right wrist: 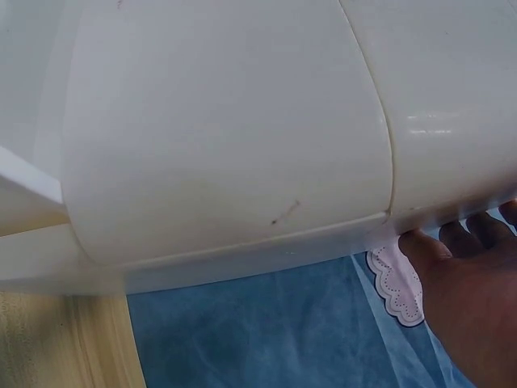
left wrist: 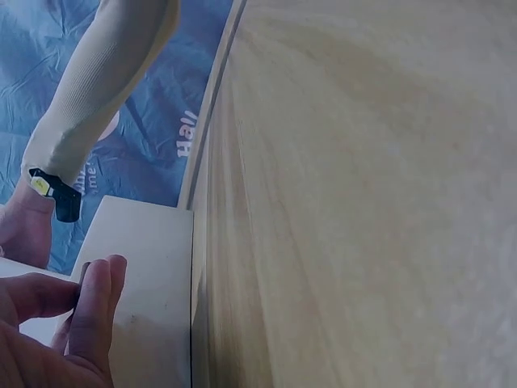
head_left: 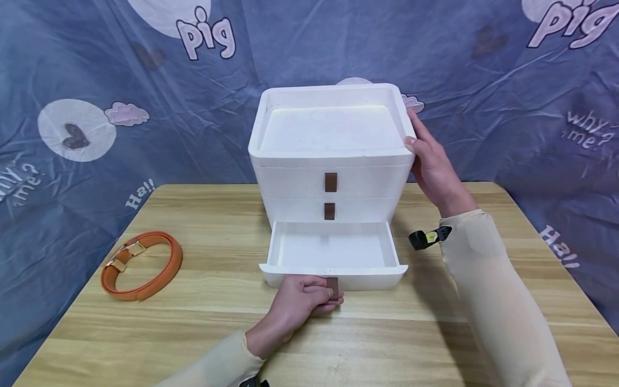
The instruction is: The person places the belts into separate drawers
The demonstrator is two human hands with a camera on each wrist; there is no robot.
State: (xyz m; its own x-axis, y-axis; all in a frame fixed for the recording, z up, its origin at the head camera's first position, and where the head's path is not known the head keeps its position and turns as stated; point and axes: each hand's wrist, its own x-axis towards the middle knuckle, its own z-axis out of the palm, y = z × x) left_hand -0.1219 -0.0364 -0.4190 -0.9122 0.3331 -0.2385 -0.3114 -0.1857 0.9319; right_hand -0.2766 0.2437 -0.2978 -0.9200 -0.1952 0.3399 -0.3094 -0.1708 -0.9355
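Observation:
A white storage box with three drawers [head_left: 290, 183] stands on the table, a shallow tray in its top. Its bottom drawer [head_left: 329, 247] is pulled out and holds nothing; the upper two are closed, each with a brown pull tab. My left hand [head_left: 302, 301] pinches the bottom drawer's brown pull tab [head_left: 332, 287] between thumb and fingers, also visible in the left wrist view. My right hand [head_left: 432, 164] grips the box's top right edge, thumb at the rim and fingers along the side. In the right wrist view its fingertips meet the white side wall [right wrist: 234, 145].
An orange belt [head_left: 175, 263] with a gold buckle lies coiled at the left of the wooden table [head_left: 217, 333]. Behind the table hangs a blue printed cloth [head_left: 300, 43], close to the back of the box. Black wrist straps [head_left: 430, 237] sit over pale sleeves.

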